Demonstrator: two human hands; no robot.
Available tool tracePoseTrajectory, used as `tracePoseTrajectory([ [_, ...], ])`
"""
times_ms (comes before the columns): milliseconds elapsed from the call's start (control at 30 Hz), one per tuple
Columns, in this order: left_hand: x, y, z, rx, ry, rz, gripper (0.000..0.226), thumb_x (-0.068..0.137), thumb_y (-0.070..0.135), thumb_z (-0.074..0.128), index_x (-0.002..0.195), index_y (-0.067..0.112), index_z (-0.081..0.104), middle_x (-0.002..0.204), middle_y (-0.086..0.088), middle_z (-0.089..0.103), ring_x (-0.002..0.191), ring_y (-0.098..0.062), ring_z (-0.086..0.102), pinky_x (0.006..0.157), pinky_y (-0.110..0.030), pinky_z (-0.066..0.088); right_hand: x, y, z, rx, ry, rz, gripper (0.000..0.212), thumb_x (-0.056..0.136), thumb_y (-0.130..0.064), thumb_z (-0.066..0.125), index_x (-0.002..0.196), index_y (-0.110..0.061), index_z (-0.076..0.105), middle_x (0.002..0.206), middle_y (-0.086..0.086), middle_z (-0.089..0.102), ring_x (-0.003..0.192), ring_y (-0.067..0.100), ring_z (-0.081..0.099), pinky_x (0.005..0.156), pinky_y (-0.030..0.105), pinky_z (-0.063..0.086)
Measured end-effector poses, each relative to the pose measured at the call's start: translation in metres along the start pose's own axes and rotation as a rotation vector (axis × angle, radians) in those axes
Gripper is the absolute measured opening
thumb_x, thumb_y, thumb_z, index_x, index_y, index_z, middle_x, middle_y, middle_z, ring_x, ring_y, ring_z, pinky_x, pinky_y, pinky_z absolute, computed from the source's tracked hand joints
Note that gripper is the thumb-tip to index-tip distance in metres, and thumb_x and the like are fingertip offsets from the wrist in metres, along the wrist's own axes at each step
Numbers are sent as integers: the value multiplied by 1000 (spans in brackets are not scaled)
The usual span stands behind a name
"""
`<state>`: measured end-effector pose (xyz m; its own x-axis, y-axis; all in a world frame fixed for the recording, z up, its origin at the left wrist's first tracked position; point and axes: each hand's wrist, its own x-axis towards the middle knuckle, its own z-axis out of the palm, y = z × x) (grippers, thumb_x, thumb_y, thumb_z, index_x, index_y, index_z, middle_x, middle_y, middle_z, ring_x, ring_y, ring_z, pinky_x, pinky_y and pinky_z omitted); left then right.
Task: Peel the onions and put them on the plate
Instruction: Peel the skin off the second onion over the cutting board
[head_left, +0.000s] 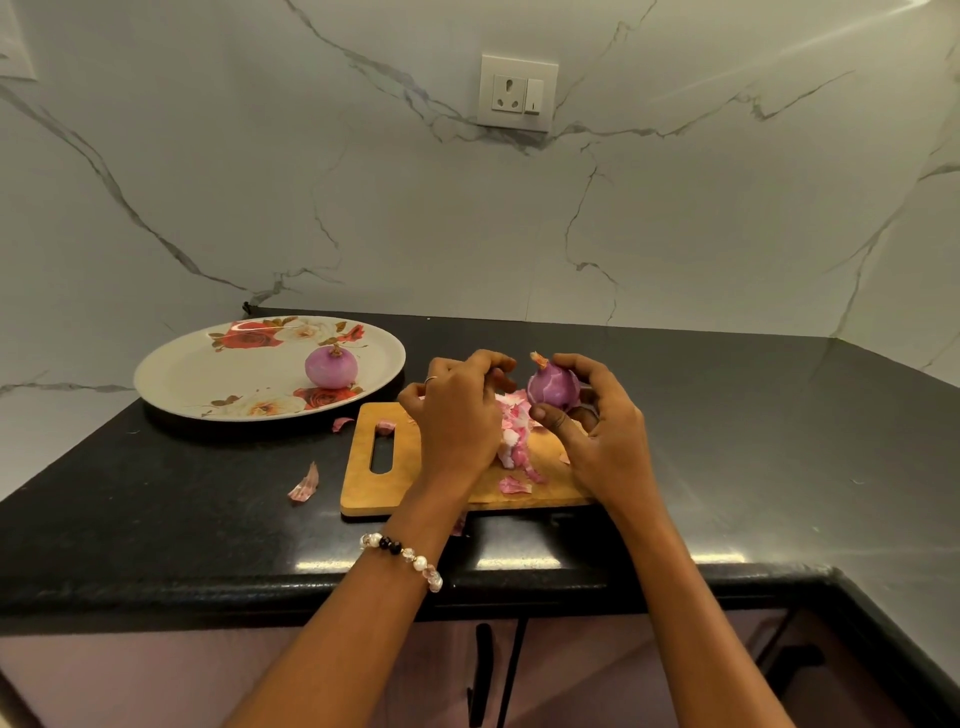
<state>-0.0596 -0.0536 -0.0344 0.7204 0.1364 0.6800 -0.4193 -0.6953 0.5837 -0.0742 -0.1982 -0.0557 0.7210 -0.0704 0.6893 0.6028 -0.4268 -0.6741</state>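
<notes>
Onion (552, 391): we are gripping it in our right hand (597, 431) above the cutting board (384, 493). Left hand (457, 415): curled beside it, grip unclear. We are risking a slip onto the counter (156, 519). One peeled onion (331, 367) is sitting on the plate (208, 374).

plate (171, 382): white, printed with red and cream roses, brown leaves. onion on plate (331, 368): purple-pink. held onion (552, 387): purple with pale streaks. peels (513, 441): pink and white. cutting board (363, 467): honey-brown wood. counter (156, 519): speckled black. wall (467, 218): white marble, grey veins. bracelet (402, 558): white, black, clear beads.
</notes>
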Motion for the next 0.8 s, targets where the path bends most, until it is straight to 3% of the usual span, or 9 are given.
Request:
tracePoseTrajectory([
  [233,-3,4,-3,-22,-127,4,22,94,31,55,111,26,69,107,2,65,113,-13,44,93,-35,18,0,-1,-1,96,-29,9,52,77,-5,82,119,-20,55,121,5,60,110,21,62,83,17,54],
  [367,-2,3,-2,-172,-88,-44,19,90,26,62,103,18,73,99,-2,69,104,-17,50,92,-52,39,-1,-2,-1,98,-63,-13,50,78,-2,80,118,-20,55,120,5,61,111,21,61,84,17,54],
  [500,-3,6,-4,-105,-83,-24,20,92,25,59,104,16,73,103,-2,65,108,-15,47,92,-34,24,-1,0,-2,81,-77,-42,49,78,-1,80,119,-17,56,119,4,61,112,22,62,86,24,57],
  [600,-4,6,-5,-75,-84,14,21,92,25,59,102,14,73,102,-4,63,107,-15,46,83,-29,18,-2,0,-1,63,-89,-44,49,79,0,79,118,-18,56,119,3,60,112,21,61,87,27,57],
  [800,-3,5,-4,-16,-53,34,21,91,26,61,97,10,73,99,-7,61,105,-16,47,82,-26,15,-3,-4,0,40,-120,-55,52,78,1,79,114,-27,53,117,-1,58,111,17,60,83,19,56],
])
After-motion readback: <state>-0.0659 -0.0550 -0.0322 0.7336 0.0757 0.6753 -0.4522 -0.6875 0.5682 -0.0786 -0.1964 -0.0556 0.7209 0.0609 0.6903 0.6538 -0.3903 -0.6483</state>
